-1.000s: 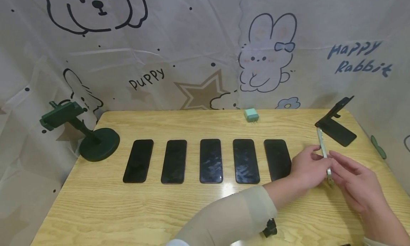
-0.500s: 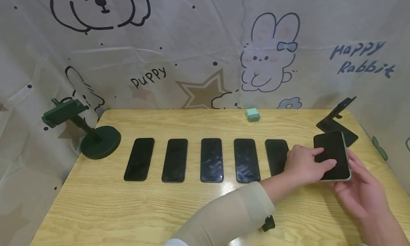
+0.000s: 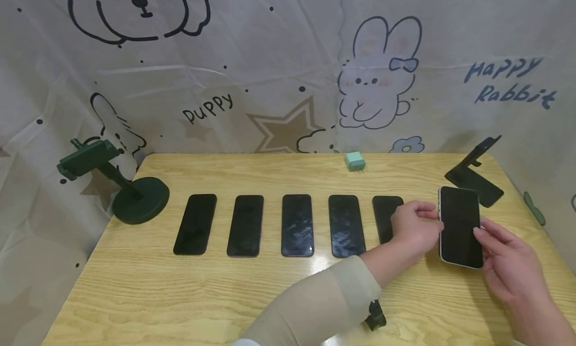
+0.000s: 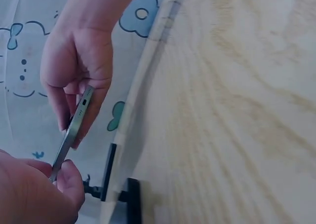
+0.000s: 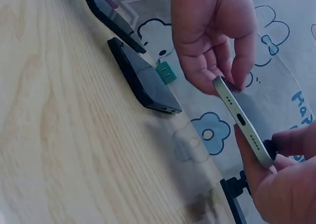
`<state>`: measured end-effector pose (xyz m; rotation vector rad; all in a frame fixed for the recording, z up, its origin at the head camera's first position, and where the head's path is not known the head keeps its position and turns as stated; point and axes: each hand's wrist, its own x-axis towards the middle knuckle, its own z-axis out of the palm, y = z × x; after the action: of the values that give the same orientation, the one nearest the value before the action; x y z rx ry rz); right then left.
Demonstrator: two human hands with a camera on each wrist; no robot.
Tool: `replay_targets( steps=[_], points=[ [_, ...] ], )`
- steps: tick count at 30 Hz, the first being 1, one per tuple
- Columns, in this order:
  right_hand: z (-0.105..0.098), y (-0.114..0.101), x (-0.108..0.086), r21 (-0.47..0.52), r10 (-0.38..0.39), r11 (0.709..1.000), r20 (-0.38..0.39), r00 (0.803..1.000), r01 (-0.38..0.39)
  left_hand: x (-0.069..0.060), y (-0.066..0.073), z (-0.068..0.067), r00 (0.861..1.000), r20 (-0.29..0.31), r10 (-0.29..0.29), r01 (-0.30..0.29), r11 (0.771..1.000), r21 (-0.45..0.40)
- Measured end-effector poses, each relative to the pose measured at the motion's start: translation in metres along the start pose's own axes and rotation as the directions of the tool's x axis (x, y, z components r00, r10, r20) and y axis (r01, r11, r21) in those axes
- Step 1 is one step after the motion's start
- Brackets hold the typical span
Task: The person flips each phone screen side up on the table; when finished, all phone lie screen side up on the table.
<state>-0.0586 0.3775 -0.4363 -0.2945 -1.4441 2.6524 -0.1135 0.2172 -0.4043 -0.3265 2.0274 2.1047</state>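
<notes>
A smartphone with a black screen and pale metal frame is held up over the right part of the table, screen towards me. My left hand pinches its left edge. On the opposite edge my right hand grips it, thumb on the front and fingers partly hidden behind. The phone's port end faces the right wrist camera. In the left wrist view, thumb and finger of the left hand close on one edge. Left of the hands, the nearest phone on the table is partly covered by the left hand.
Several more phones lie face up in a row on the wooden table. A black folding stand is at the back right, a dark green stand at the left. A mint charger plug sits near the back edge.
The phone was edge-on, then swung to show its screen while left fingers touched the glass. Now it stands more upright, the left hand having shifted to its left edge.
</notes>
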Motion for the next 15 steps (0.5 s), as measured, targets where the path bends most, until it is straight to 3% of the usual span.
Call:
replay_targets(
  steps=[3, 9, 15],
  points=[
    [0.000, 0.000, 0.000, -0.165, -0.043, 0.986, -0.087, 0.995, 0.028, 0.000, -0.005, 0.000, 1.000, 0.006, -0.031, 0.030, 0.999, 0.025],
    [-0.004, -0.003, 0.003, -0.387, -0.012, 0.921, -0.117, 0.993, -0.035, -0.001, -0.012, 0.000, 0.997, 0.041, -0.072, 0.068, 0.994, 0.080],
    [-0.009, -0.002, 0.009, -0.457, 0.078, 0.879, -0.140, 0.987, -0.134, -0.001, -0.016, 0.000, 0.985, 0.095, -0.145, 0.126, 0.975, 0.185]
  ],
)
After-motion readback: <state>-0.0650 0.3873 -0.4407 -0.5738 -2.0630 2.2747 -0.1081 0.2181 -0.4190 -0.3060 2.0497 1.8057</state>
